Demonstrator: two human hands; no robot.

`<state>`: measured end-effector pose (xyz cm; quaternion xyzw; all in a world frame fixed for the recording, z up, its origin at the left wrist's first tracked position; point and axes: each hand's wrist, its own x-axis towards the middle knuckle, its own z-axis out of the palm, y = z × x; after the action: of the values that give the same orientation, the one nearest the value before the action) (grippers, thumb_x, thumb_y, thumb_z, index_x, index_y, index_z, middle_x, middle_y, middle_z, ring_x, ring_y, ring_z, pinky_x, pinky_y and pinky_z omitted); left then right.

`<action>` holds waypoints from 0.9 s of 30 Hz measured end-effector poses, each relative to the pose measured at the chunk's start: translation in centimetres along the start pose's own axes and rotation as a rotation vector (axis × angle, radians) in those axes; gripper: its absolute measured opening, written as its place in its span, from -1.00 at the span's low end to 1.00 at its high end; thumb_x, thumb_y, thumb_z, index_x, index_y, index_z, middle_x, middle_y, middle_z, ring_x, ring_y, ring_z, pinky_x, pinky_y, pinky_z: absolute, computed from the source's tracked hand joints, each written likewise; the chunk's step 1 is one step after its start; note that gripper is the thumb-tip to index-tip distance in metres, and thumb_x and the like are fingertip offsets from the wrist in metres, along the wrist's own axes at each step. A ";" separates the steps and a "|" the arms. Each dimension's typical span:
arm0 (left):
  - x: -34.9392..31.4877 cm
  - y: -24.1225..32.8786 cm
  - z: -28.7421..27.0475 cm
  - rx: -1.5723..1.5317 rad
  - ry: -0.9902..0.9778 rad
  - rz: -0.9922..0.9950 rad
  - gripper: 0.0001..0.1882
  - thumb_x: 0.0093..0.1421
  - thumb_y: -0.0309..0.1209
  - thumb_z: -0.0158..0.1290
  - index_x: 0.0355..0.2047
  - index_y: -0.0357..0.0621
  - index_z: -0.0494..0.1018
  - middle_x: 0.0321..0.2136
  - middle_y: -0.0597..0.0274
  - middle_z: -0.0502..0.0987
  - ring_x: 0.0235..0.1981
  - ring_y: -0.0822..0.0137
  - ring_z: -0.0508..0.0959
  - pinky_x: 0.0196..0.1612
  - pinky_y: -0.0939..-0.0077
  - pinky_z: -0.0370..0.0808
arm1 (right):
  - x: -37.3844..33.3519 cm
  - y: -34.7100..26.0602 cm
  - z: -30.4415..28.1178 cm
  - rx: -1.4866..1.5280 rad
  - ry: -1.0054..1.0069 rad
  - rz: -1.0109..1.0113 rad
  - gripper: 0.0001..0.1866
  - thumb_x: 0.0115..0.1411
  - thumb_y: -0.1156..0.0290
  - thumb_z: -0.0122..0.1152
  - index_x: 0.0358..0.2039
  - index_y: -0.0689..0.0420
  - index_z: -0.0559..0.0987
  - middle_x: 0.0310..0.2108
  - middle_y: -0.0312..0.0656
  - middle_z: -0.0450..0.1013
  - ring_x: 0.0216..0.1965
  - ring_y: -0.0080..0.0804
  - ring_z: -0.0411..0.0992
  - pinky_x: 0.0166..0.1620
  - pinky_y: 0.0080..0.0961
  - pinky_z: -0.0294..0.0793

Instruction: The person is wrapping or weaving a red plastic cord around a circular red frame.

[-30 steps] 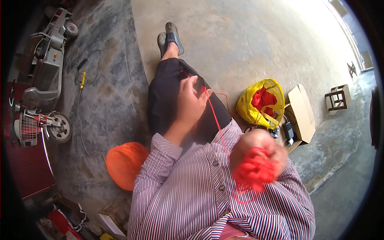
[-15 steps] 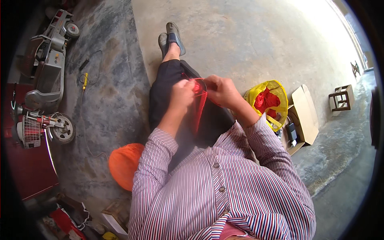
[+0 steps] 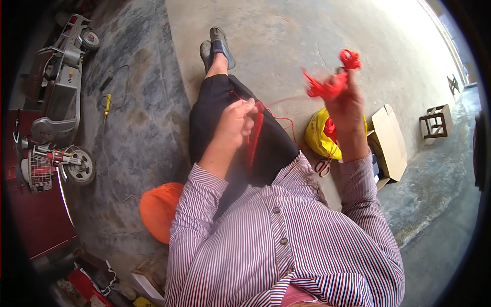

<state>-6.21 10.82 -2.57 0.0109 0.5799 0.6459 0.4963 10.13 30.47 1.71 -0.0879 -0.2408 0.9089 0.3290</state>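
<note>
Over my lap, my left hand point(image 3: 235, 123) is closed in a pinch at the upper end of a red corded strip point(image 3: 257, 135), which hangs down against my dark trousers point(image 3: 210, 115). Raised out to the right, my right hand point(image 3: 347, 105) grips a bundle of red cord point(image 3: 327, 88) whose loops stick out past the fingers, partly blurred. A thin red strand stretches faintly between the two hands. Another length of red cord point(image 3: 292, 125) curves from the strip towards the yellow bag point(image 3: 318, 135), below and beside my right hand. Scissors point(image 3: 322, 168) lie beside that bag.
An opened cardboard box point(image 3: 391, 143) stands right of the bag. A small wooden stool point(image 3: 436, 122) is farther right. By my left elbow sits something round and orange point(image 3: 159, 211). On the left are a vehicle point(image 3: 64, 97), a cable with a yellow-handled piece point(image 3: 108, 104) and a wheel point(image 3: 79, 165).
My right hand has moved away from the left, up and to the right, carrying the bundle of red cord. The left hand stays over my lap with the strip. The scissors have come into sight.
</note>
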 end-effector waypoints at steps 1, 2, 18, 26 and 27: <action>0.3 -0.4 -0.1 -0.009 -0.055 -0.040 -0.65 0.31 -0.11 -0.06 -0.50 -0.08 0.39 -0.53 0.11 0.55 -0.81 0.52 0.20 -0.75 0.67 0.03 | -0.8 -1.8 -1.1 0.016 -0.112 0.029 -0.74 0.39 0.18 -0.14 -0.25 0.10 0.40 -0.55 -0.39 0.31 -0.49 -0.58 0.31 -0.23 -0.51 0.34; 0.3 -0.5 -0.2 -0.018 -0.053 -0.038 -0.65 0.31 -0.11 -0.06 -0.50 -0.08 0.39 -0.53 0.11 0.55 -0.81 0.52 0.20 -0.75 0.67 0.03 | -1.5 -3.0 -1.5 0.035 -0.227 0.068 -0.73 0.41 0.18 -0.17 -0.28 0.09 0.39 -0.64 -0.46 0.20 -0.62 -0.66 0.21 -0.36 -0.58 0.29; -5.3 -3.6 2.7 0.796 -0.041 0.922 -0.91 0.09 -0.50 0.17 -0.42 -0.23 0.48 -0.34 0.16 0.44 -0.38 0.31 0.47 -0.33 0.51 0.42 | -10.8 1.6 -7.2 -0.161 0.314 0.393 -0.63 0.23 0.05 0.14 -0.23 0.13 0.52 -0.44 -0.37 0.41 -0.55 -0.67 0.27 -0.46 -0.66 0.36; -8.0 -1.8 3.2 0.019 -0.184 0.385 -0.72 0.30 -0.48 0.00 0.02 -0.16 0.38 -0.19 0.24 0.53 -0.19 0.40 0.53 -0.04 0.46 0.46 | -7.8 7.5 -1.4 -0.182 -0.126 0.753 -0.30 0.18 -0.13 0.12 0.14 0.14 0.36 -0.14 -0.18 0.48 -0.19 -0.41 0.48 -0.25 -0.50 0.50; -7.7 -0.3 2.6 -0.250 -0.302 0.346 -0.72 0.31 -0.45 -0.02 0.02 -0.16 0.36 -0.24 0.23 0.52 -0.22 0.35 0.54 -0.08 0.42 0.49 | -6.7 6.9 -2.1 -0.267 -0.211 0.833 -0.34 0.20 -0.13 0.08 0.11 0.14 0.39 -0.30 -0.25 0.47 -0.34 -0.50 0.44 -0.40 -0.60 0.39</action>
<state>-0.58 7.67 2.37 0.1449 0.4045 0.7788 0.4570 12.15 22.37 -3.56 -0.1258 -0.3321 0.9288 -0.1053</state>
